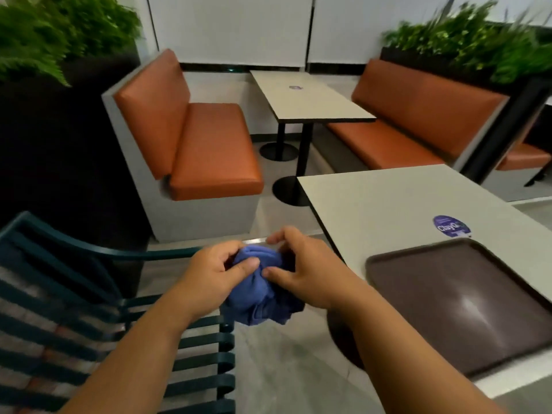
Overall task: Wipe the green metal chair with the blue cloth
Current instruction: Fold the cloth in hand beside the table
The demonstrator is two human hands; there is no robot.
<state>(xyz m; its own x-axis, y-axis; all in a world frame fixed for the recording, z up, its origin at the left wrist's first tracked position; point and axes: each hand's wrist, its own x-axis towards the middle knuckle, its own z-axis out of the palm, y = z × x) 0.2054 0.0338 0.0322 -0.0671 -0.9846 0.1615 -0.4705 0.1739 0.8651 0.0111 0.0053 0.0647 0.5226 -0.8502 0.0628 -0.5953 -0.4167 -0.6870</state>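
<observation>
Gripping a bunched blue cloth (pixel 260 291), both hands above green chair (pixel 197 348) beside table (pixel 388 201).

- One crumpled blue cloth (pixel 259 289), bunched between the hands.
- Two bare hands: one left hand (pixel 213 274) and one right hand (pixel 310 271), each with its grip closed on the cloth.
- One dark green slatted metal chair (pixel 89 294).
- Two pale rectangular surfaces: a near surface (pixel 388 210) and a far surface (pixel 310 97).
- Two round purple stickers: one sticker (pixel 451 226) on the near surface, another sticker (pixel 295 87) on the far one.
- One dark brown plastic tray (pixel 460 306).
- Two orange padded booth seats: a left booth seat (pixel 203 144) and a right booth seat (pixel 412 124); part of a third orange cushion (pixel 522 156) shows at the far right.
- Two clumps of green plants: left plants (pixel 53 31) and right plants (pixel 478 37).
</observation>
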